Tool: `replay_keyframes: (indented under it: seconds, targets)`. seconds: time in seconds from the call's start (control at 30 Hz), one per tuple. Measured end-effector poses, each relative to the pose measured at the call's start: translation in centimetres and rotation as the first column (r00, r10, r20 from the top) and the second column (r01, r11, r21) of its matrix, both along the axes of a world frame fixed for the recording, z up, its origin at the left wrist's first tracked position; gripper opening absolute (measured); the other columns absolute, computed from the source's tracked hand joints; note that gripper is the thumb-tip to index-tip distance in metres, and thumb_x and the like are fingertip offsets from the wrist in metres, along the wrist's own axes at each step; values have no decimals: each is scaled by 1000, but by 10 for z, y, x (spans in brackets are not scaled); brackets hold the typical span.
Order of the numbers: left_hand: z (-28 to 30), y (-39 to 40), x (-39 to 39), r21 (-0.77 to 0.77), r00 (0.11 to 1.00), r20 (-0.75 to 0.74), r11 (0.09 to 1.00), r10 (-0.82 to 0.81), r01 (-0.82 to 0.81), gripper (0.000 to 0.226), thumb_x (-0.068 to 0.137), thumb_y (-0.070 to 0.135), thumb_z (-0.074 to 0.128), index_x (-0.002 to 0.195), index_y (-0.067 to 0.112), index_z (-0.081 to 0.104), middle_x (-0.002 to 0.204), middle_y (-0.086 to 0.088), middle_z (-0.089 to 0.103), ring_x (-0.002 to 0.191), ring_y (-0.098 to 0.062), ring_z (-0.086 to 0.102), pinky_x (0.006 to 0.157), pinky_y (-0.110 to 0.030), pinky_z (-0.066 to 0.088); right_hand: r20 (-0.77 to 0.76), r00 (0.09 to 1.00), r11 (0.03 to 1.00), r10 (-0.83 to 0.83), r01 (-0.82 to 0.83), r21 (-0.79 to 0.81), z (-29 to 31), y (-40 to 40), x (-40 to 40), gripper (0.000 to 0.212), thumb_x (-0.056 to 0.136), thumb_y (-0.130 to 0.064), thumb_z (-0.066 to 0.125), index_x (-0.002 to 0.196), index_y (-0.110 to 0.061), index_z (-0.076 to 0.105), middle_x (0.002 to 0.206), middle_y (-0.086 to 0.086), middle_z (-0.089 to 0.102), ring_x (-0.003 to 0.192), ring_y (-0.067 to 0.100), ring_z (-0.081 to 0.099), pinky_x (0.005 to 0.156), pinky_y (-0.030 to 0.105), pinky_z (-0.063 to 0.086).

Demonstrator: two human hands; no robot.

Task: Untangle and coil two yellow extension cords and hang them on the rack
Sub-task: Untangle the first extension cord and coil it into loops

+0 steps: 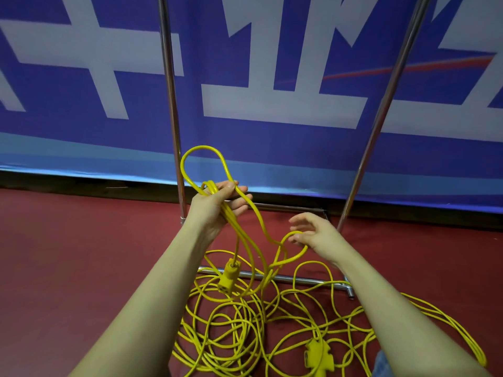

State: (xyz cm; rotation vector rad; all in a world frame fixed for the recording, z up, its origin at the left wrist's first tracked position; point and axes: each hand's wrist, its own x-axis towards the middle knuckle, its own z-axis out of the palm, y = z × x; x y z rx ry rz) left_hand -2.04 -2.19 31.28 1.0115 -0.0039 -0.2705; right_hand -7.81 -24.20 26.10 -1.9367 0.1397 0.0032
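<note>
Yellow cord, two lengths by the task, mostly heaped in a loose tangle on the red floor between the forearms and across the rack's base bar. Left hand raised, fingers closed round a small bundle of gathered turns, one loop standing above the fist, one socket end dangling below on a short drop. Only a few turns collected; coiling judged barely begun, nothing hung. Right hand lower and to the right, fingers spread and loosely curled, next bend of cord draped over the fingertips, not clamped. Recommended: keep the left grip firm so gathered turns do not slip; feed each new loop to match the standing one in size; draw slack gently and stop at any snag. Further right, second multi-outlet end lying in the heap, strands crossing it; to be freed before pulling, else knots likely to tighten.
</note>
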Motion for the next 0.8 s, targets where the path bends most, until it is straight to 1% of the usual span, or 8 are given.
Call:
replay_keyframes:
  seconds: [0.1,0.17,0.27,0.4,0.5,0.6,0.73,0.8]
  targets:
    - [1,0,-1,-27,1000,-19,999,-19,19,10,97,8,52,94,2,59,75,-10,73,67,-24,73,56,-29,58,42,995,941,90,-71,-332,-3,2,4,25,88,-1,62,110,-13,66,117,7,65,100,15,61,86,14,42]
    - [1,-1,-1,-48,999,-31,999,-16,15,10,97,8,52,92,2,58,75,-11,73,67,-24,73,55,-29,58,100,978,897,184,-125,-424,0,11,5,24,90,-9,62,114,-9,67,119,3,63,114,12,56,94,10,33]
    - [1,-4,-1,-85,999,-49,996,-13,9,10,97,7,52,90,2,58,78,-13,73,68,-26,73,55,-31,58,166,939,922,303,-245,-299,11,30,6,24,90,-6,61,113,-1,66,115,4,64,110,7,55,95,5,34]
    - [1,-5,1,-106,999,-39,994,-5,1,11,98,7,50,90,3,57,79,-12,73,69,-25,73,56,-31,59,137,935,943,328,-332,5,21,51,4,9,89,-2,61,98,-1,62,90,12,68,85,19,57,76,24,48]
    - [0,-4,2,-36,1000,-17,999,-24,24,10,98,11,52,101,4,58,86,-13,72,71,-22,74,58,-30,59,172,971,976,167,-188,113,25,53,5,12,93,-2,54,83,-8,58,65,-2,63,66,20,53,57,21,40]
    - [-5,-2,1,145,998,-7,988,-61,61,18,100,18,50,102,4,61,77,-7,73,58,-13,69,52,-24,55,221,967,966,-129,72,249,28,43,9,22,98,-7,46,82,-16,59,65,1,56,51,7,55,54,16,42]
    - [-9,0,3,245,997,34,968,-71,60,27,101,22,47,94,2,63,49,6,56,29,-3,31,38,-16,35,327,917,974,-227,218,63,24,23,11,30,102,-8,36,84,-21,56,59,-1,42,49,8,41,51,17,38]
    - [-7,1,3,235,995,53,969,-85,70,27,101,22,47,93,2,64,51,6,58,31,-3,31,37,-16,35,304,933,981,-195,188,52,24,20,11,29,102,-9,34,85,-20,55,59,-1,37,49,11,37,50,20,36]
